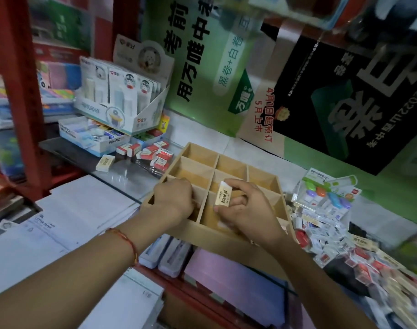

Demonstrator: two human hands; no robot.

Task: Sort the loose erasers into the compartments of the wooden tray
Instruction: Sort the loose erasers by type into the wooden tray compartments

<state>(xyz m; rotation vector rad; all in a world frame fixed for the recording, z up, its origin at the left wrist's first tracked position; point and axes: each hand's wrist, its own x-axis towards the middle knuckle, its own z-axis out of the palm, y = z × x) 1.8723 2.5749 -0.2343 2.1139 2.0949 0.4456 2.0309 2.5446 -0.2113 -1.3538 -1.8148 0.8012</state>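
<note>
A wooden tray [231, 241] with several compartments sits on the counter in the middle. My right hand [247, 210] pinches a cream eraser [222, 194] with black print, held upright over a near middle compartment. My left hand [174, 198] reaches into a near left compartment with its fingers curled down inside; what they hold is hidden. Loose red-and-white erasers [155, 154] lie in a heap left of the tray's far corner, with one cream eraser [105, 163] beside them. A big pile of mixed erasers [340, 241] spreads to the tray's right.
A white-and-blue eraser box [93, 136] and a card display box [124, 100] stand at the back left. White paper stacks [79, 210] lie to the left, pink paper [236, 281] in front. Posters [321, 91] lean behind the tray. A red shelf post [20, 91] rises at left.
</note>
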